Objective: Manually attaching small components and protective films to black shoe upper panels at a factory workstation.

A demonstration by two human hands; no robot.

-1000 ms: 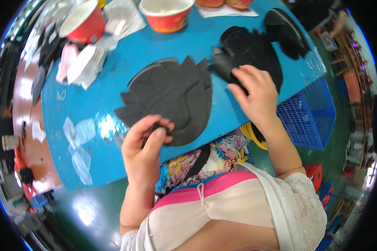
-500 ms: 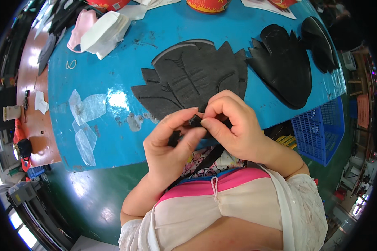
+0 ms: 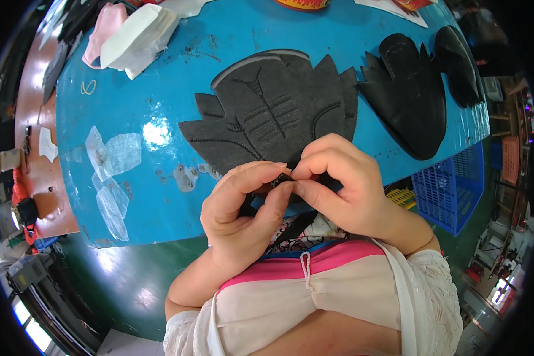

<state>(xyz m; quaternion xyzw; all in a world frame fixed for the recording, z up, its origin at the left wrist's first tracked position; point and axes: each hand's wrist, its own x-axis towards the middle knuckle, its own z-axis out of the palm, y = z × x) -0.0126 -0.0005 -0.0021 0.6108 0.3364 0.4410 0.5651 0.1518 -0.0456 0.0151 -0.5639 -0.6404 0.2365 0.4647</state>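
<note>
Between the fingertips of both my hands is a small black piece, mostly covered by the fingers, so its full shape cannot be told. My left hand pinches it from the left with thumb and index finger. From the other side, the thumb and index finger of my right hand close on it too. The fingertips almost meet over the table's near edge. Just beyond lies a stack of black cut pieces with pointed tabs, stitched lines and ridges. To its right rest more smooth black pieces with pointed edges.
The blue table carries translucent cut shapes at left and a white folded bundle beside pink fabric. A rubber band lies nearby. Black curved pieces sit far right. A blue crate stands below the right edge.
My fingertips have drawn closer together around the small black piece, hiding more of it. The whole view has shifted slightly; the pieces on the table keep their arrangement.
</note>
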